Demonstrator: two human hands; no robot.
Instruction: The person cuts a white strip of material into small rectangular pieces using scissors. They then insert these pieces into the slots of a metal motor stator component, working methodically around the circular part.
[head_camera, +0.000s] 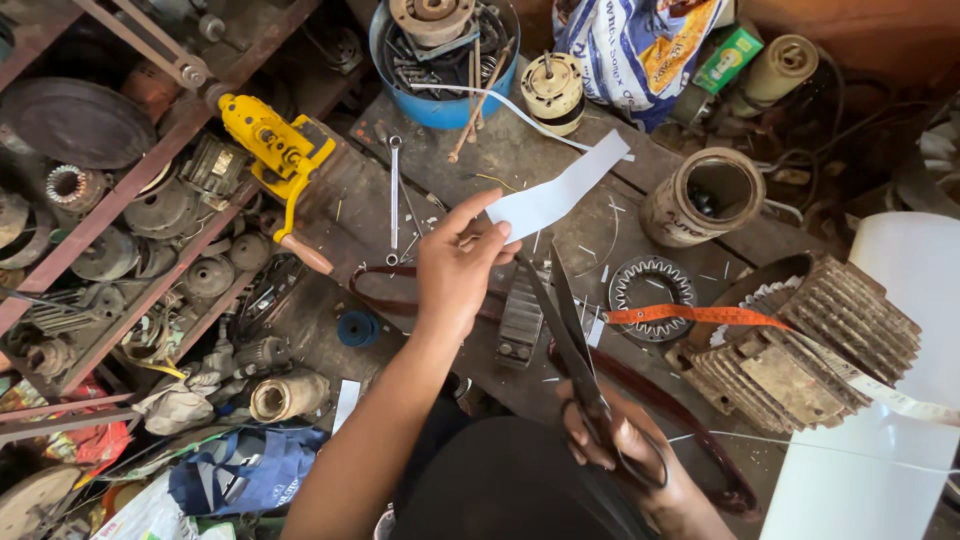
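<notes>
White paper strip (558, 190) is pinched taut in left hand (455, 270) fingers, large dark steel scissors (570, 335) gripped by right hand (625, 450); blades are best kept square to strip.

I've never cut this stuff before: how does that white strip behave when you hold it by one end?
Probably fairly stiff: the white strip, pinched at one end by the left hand, juts out with hardly any sag. Likely light, since fingertips alone hold it. The right hand holds scissors.

Repair workshop: motor parts (800, 350), gear (652, 284), spanner (394, 200) on bench (480, 150)
</notes>
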